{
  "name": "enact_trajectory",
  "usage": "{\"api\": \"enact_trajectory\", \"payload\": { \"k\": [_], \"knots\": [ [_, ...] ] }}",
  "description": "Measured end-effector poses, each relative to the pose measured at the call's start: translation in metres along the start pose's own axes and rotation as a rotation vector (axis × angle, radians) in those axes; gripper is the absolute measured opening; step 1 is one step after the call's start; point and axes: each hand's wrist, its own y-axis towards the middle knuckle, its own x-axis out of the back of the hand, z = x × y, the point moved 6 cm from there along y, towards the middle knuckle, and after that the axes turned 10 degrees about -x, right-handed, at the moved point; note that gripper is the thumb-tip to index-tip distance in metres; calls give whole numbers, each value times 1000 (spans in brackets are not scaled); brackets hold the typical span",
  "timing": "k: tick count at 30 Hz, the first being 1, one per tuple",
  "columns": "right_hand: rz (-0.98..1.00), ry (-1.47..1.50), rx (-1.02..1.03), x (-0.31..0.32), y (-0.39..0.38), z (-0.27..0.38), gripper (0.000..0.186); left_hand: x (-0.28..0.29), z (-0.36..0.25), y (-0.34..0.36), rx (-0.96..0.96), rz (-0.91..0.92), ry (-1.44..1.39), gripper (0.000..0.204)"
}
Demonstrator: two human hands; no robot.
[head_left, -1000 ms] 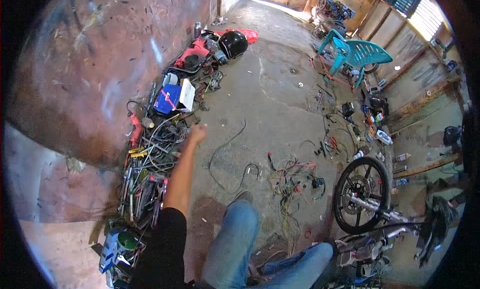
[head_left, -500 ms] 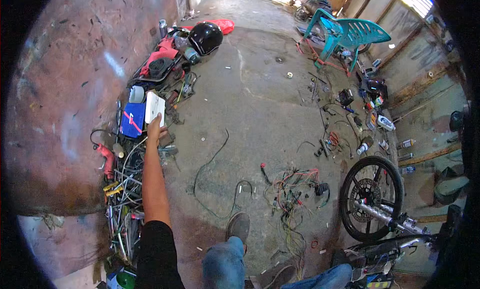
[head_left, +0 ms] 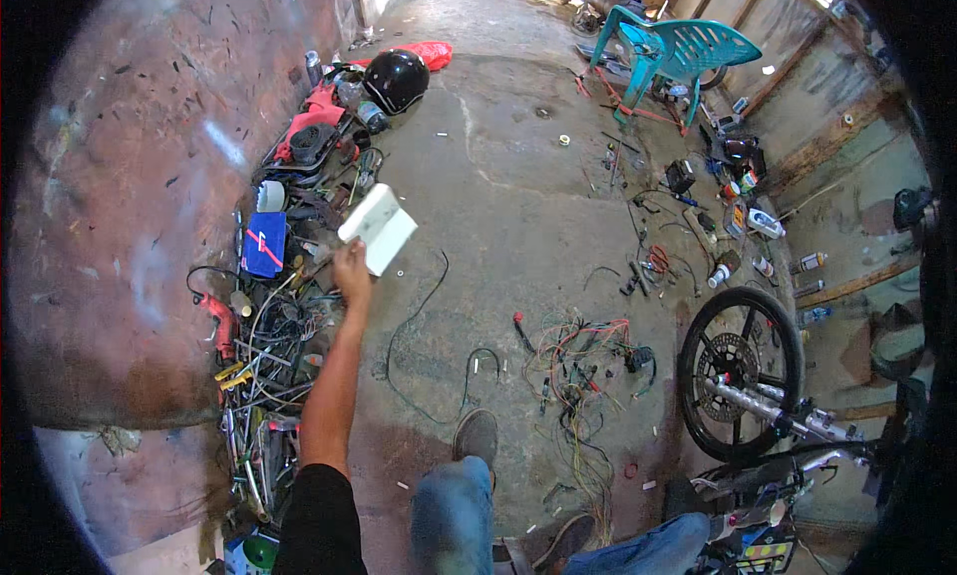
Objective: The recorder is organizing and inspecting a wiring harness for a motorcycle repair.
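Note:
My left hand (head_left: 351,270) is closed on a white box (head_left: 379,226), gripping its near edge. Two pale faces of the box show, and it is tilted above the floor. Left of it, a blue box (head_left: 263,244) with a pink stripe lies in the pile along the wall. Tools and cables (head_left: 261,396) are heaped nearer to me, beside my left forearm. A red power drill (head_left: 219,326) rests at the wall side of this heap. My right hand is out of sight.
A black helmet (head_left: 397,81) sits beyond the pile. Loose wiring (head_left: 578,361) spreads over the floor ahead of my feet. To the right are a motorcycle wheel (head_left: 688,396) and several bottles. A green plastic chair (head_left: 643,72) is at the far right.
My left hand has lifted the white box away from beside the blue box and moved it right, over the floor. The box has turned and tilted. The view has shifted slightly.

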Motion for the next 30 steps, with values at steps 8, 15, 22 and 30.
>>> {"api": "enact_trajectory", "payload": {
  "k": [8, 15, 22, 30],
  "knots": [
    [-4, -210, 85, 8, 63, -98, 52, -11, -202, -150, 49, 198, -582, 28],
    [98, -448, -26, -26, 72, -314, 53, 38, -399, -219, -99, 455, -786, 21],
    [71, 1068, -764, -62, 72, -339, 39, 71, -534, -293, -122, 749, -1208, 28],
    [-71, 2485, -1199, -20, 94, -260, 17, 126, -569, -376, -36, 1121, -1406, 47]
  ]
}}
